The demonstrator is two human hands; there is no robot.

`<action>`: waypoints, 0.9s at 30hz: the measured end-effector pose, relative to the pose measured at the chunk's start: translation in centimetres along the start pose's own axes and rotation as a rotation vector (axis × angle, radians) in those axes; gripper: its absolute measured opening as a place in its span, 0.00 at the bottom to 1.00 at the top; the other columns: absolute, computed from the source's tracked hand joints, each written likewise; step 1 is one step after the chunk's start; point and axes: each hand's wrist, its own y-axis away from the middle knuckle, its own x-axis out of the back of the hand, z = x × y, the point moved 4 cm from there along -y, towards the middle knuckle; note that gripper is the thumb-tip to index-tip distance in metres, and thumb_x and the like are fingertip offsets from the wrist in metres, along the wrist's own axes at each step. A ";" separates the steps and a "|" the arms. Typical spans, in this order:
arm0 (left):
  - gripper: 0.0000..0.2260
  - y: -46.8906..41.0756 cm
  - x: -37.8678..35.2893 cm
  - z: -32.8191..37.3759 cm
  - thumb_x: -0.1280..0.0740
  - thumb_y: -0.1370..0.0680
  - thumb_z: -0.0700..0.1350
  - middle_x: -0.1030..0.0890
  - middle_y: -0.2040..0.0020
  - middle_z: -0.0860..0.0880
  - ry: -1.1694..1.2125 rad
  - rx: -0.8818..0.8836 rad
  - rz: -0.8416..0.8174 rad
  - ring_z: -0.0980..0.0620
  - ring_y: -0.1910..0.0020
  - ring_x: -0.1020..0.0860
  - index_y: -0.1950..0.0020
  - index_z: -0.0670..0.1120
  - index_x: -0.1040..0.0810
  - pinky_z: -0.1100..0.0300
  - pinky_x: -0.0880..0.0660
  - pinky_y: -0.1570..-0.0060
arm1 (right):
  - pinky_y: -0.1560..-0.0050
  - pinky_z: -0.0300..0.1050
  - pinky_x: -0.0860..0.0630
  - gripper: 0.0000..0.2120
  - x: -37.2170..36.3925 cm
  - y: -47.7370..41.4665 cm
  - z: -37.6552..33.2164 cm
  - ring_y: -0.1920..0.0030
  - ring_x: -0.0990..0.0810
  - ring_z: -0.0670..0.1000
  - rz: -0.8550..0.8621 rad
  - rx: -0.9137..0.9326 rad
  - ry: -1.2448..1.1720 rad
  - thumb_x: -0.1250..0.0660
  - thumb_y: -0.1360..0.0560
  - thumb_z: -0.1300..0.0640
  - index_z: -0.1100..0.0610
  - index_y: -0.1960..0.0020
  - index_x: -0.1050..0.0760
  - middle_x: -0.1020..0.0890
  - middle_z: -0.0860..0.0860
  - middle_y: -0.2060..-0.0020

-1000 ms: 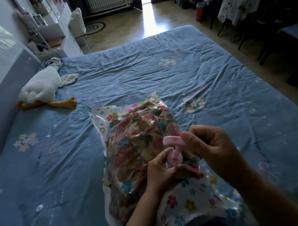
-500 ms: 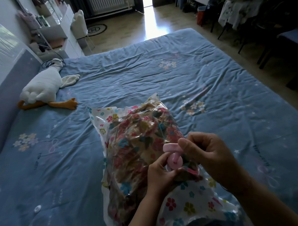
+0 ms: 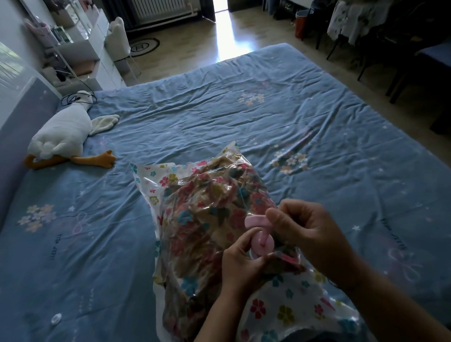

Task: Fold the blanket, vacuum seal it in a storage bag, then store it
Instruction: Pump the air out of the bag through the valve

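A clear storage bag [image 3: 286, 300] printed with small flowers lies on the bed in front of me. Inside it, the folded floral blanket [image 3: 206, 221] shows through the plastic. A pink valve [image 3: 261, 243] sits on the bag's upper face, with a pink cap [image 3: 255, 221] hinged above it. My left hand [image 3: 241, 267] pinches the valve's base and the plastic around it. My right hand [image 3: 309, 231] grips the pink cap between thumb and fingers.
The bed's blue sheet [image 3: 273, 116] spreads wide on all sides. A white plush goose [image 3: 63, 135] lies at the left by the headboard. A small clear disc [image 3: 56, 318] rests on the sheet at lower left. White shelves, a chair and dark furniture stand beyond the bed.
My right hand has lowered the pink cap closer to the valve. My left hand keeps its hold on the valve's base.
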 end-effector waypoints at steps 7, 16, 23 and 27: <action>0.20 0.2 -0.2 -1.1 0.20 0.34 0.46 0.15 0.51 0.55 0.012 0.014 0.031 0.59 0.50 0.17 0.43 0.50 0.18 0.59 0.21 0.48 | 0.71 0.39 0.35 0.30 -0.1 1.2 5.1 0.74 0.32 0.42 -0.019 -0.150 0.321 0.34 0.32 0.32 0.60 0.70 0.29 0.30 0.46 0.77; 0.18 0.0 -0.3 -0.9 0.20 0.34 0.48 0.14 0.52 0.55 -0.012 0.025 0.025 0.56 0.52 0.17 0.46 0.52 0.17 0.50 0.19 0.50 | 0.71 0.39 0.34 0.24 0.2 0.9 2.8 0.74 0.31 0.42 -0.020 -0.100 0.158 0.36 0.31 0.36 0.57 0.70 0.29 0.29 0.47 0.77; 0.18 -0.1 0.1 -0.5 0.20 0.34 0.51 0.15 0.53 0.55 -0.001 0.003 -0.006 0.56 0.52 0.17 0.46 0.52 0.17 0.53 0.20 0.50 | 0.70 0.46 0.30 0.29 0.2 0.4 1.0 0.73 0.26 0.46 -0.003 -0.050 0.176 0.34 0.31 0.36 0.64 0.69 0.27 0.24 0.51 0.75; 0.17 0.0 0.0 0.0 0.20 0.33 0.52 0.15 0.52 0.56 -0.004 -0.006 -0.020 0.57 0.51 0.17 0.47 0.53 0.18 0.52 0.20 0.50 | 0.71 0.47 0.31 0.24 0.3 -0.1 -2.0 0.73 0.27 0.55 -0.011 0.074 -0.011 0.33 0.28 0.41 0.62 0.68 0.28 0.20 0.63 0.70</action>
